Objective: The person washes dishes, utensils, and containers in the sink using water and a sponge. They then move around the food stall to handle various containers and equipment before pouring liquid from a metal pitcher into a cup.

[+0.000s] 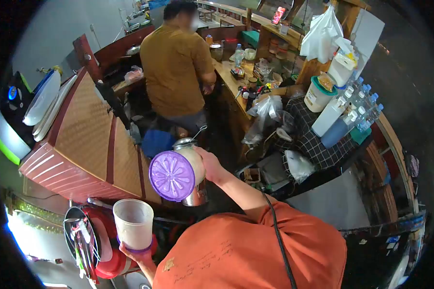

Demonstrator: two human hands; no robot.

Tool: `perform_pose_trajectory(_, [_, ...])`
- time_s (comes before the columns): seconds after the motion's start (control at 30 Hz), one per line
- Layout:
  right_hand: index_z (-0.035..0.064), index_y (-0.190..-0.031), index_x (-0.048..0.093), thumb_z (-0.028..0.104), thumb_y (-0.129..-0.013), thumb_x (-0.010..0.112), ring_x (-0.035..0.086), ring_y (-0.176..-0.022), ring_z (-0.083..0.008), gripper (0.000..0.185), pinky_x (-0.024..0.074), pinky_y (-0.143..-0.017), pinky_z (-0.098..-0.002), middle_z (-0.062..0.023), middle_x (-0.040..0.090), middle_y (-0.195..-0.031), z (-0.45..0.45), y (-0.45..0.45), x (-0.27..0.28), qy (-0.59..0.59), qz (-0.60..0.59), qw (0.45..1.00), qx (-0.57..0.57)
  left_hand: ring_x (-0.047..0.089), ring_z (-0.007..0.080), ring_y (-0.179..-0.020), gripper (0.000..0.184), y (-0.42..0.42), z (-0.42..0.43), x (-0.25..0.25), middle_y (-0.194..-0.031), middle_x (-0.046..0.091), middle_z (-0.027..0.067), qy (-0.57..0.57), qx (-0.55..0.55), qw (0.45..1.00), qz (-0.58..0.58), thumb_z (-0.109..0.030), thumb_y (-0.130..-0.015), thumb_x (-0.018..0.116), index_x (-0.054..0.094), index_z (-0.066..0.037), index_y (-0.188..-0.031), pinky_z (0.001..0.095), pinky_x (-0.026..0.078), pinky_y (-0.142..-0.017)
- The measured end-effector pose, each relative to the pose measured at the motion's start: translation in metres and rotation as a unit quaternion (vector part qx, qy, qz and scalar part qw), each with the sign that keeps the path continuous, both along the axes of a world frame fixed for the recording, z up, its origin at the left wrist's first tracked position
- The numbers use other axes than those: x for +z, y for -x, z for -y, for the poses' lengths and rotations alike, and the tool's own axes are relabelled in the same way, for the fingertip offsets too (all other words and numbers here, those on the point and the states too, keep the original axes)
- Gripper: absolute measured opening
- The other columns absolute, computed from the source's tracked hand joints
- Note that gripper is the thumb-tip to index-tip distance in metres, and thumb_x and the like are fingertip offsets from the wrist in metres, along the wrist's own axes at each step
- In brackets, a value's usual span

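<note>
My left hand grips a translucent plastic tub low down. Its top is uncovered and a purple rim shows at its base. Closed around the side of a second plastic tub is my right hand. A purple lid with a petal pattern covers that tub's end, which tilts toward me. Just behind it are a metal pot with a thin handle sticking up and a shiny metal container, both partly hidden. I cannot see inside the lidded tub.
A woven-fronted cabinet stands on the left, with a utensil basket and a red container below. Ahead, a person faces a cluttered wooden counter. Several bottles stand on a checked cloth at right.
</note>
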State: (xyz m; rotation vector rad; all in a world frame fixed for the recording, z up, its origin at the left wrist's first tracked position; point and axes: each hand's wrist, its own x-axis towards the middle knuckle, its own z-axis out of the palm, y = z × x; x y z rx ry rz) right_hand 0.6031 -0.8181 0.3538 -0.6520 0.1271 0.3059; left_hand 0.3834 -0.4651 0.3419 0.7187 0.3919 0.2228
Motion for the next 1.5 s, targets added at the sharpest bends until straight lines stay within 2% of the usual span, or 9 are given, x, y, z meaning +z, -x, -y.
perform_pose_trajectory(0.27, [0.0008, -0.109, 0.066, 0.034, -0.098, 0.052, 0.066, -0.090, -0.0200, 0.037, 0.0508, -0.084, -0.0352, -0.0089, 0.069, -0.102, -0.003, 0.000, -0.004, 0.015, 0.013, 1.000, -0.010, 0.055, 0.0372, -0.115, 0.077, 0.011, 0.004, 0.005, -0.132, 0.053, 0.0103, 0.004, -0.004, 1.000, -0.005, -0.063, -0.074, 0.052, 0.047, -0.019, -0.137, 0.0562, 0.052, -0.077])
perform_pose_trajectory(0.57, [0.0028, -0.110, 0.067, 0.036, -0.098, 0.052, 0.065, -0.092, -0.0182, 0.038, 0.0504, -0.083, -0.0337, -0.0076, 0.069, -0.103, 0.000, 0.007, -0.006, 0.048, 0.009, 0.998, -0.030, 0.056, 0.0377, -0.113, 0.082, 0.011, 0.016, 0.014, -0.132, 0.053, 0.0121, -0.004, -0.016, 1.000, 0.008, -0.066, -0.076, 0.049, 0.044, -0.015, -0.139, 0.0543, 0.053, -0.078])
perform_pose_trajectory(0.7, [0.0037, -0.112, 0.067, 0.035, -0.098, 0.052, 0.065, -0.092, -0.0165, 0.038, 0.0500, -0.083, -0.0325, -0.0059, 0.069, -0.105, 0.002, -0.001, -0.025, 0.051, 0.032, 0.998, -0.036, 0.061, 0.0377, -0.106, 0.081, 0.006, 0.004, -0.003, -0.130, 0.056, 0.0135, 0.012, -0.019, 0.999, 0.028, -0.066, -0.079, 0.045, 0.044, -0.013, -0.139, 0.0541, 0.055, -0.075])
perform_pose_trajectory(0.83, [0.0044, -0.115, 0.066, 0.031, -0.099, 0.052, 0.064, -0.097, -0.0158, 0.034, 0.0487, -0.087, -0.0319, -0.0048, 0.068, -0.109, 0.001, 0.015, 0.001, 0.036, 0.035, 0.997, -0.053, 0.061, 0.0388, -0.104, 0.086, 0.003, 0.002, -0.002, -0.127, 0.057, 0.0149, 0.036, -0.037, 0.999, -0.006, -0.069, -0.075, 0.048, 0.044, -0.012, -0.139, 0.0530, 0.055, -0.071])
perform_pose_trajectory(1.2, [0.0041, -0.113, 0.065, 0.031, -0.100, 0.051, 0.064, -0.096, -0.0158, 0.034, 0.0490, -0.087, -0.0323, -0.0065, 0.068, -0.106, -0.004, 0.037, -0.008, 0.046, 0.021, 0.996, -0.069, 0.060, 0.0395, -0.108, 0.085, -0.005, -0.024, -0.035, -0.131, 0.055, 0.0145, 0.073, -0.062, 0.995, 0.003, -0.065, -0.073, 0.054, 0.043, -0.015, -0.141, 0.0547, 0.057, -0.071])
perform_pose_trajectory(1.3, [0.0042, -0.114, 0.063, 0.030, -0.102, 0.046, 0.064, -0.098, -0.0164, 0.033, 0.0488, -0.090, -0.0324, -0.0071, 0.068, -0.108, -0.005, 0.039, -0.011, 0.054, 0.031, 0.996, -0.070, 0.059, 0.0391, -0.112, 0.084, -0.005, -0.028, -0.035, -0.134, 0.054, 0.0141, 0.073, -0.086, 0.994, 0.017, -0.063, -0.074, 0.055, 0.042, -0.016, -0.142, 0.0568, 0.056, -0.076])
perform_pose_trajectory(1.37, [0.0042, -0.115, 0.061, 0.029, -0.104, 0.042, 0.064, -0.101, -0.0172, 0.033, 0.0484, -0.093, -0.0327, -0.0079, 0.067, -0.110, -0.006, 0.040, -0.015, 0.056, 0.035, 0.995, -0.069, 0.054, 0.0344, -0.122, 0.080, -0.004, -0.029, -0.030, -0.138, 0.052, 0.0125, 0.078, -0.136, 0.987, 0.047, -0.057, -0.077, 0.055, 0.043, -0.011, -0.142, 0.0520, 0.047, -0.099])
perform_pose_trajectory(1.43, [0.0041, -0.115, 0.061, 0.028, -0.104, 0.041, 0.064, -0.101, -0.0175, 0.033, 0.0483, -0.093, -0.0329, -0.0078, 0.067, -0.110, -0.010, 0.046, -0.003, 0.061, 0.036, 0.994, -0.080, 0.054, 0.0347, -0.122, 0.083, -0.007, -0.030, -0.033, -0.138, 0.052, 0.0129, 0.081, -0.120, 0.989, 0.027, -0.056, -0.075, 0.057, 0.042, -0.011, -0.143, 0.0526, 0.045, -0.101])
perform_pose_trajectory(1.5, [0.0038, -0.116, 0.061, 0.028, -0.104, 0.041, 0.064, -0.101, -0.0181, 0.034, 0.0483, -0.094, -0.0336, -0.0083, 0.067, -0.111, -0.017, 0.051, 0.013, 0.051, 0.043, 0.994, -0.087, 0.055, 0.0365, -0.119, 0.087, -0.014, -0.030, -0.032, -0.138, 0.052, 0.0140, 0.079, -0.127, 0.989, 0.013, -0.060, -0.073, 0.057, 0.042, -0.012, -0.143, 0.0536, 0.050, -0.093])
